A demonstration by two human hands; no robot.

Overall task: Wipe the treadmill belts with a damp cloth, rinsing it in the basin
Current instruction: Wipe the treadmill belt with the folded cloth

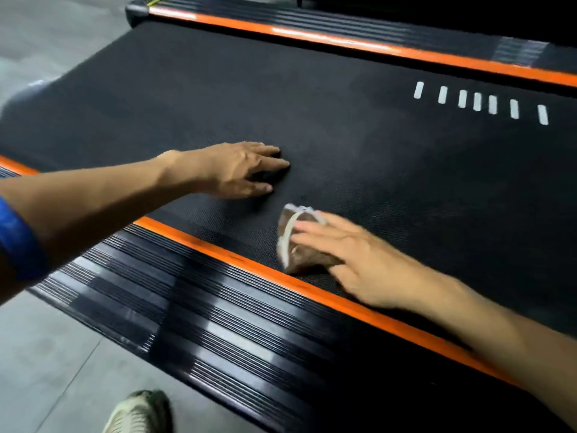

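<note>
We see the right hand (352,254) with straight fingers pressing the brown cloth (299,242) onto the treadmill belt (374,151) near its orange edge; the left hand (237,170) rests flat, fingers released.

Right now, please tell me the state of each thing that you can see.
Black textured treadmill belt: still, being wiped.
Crumpled brown cloth with white edge: bunched, pressed on belt.
Right hand: flat on cloth, fingers straight.
Left hand: fingertips resting on belt, holding nothing.
Grey shoe: on floor.
</note>
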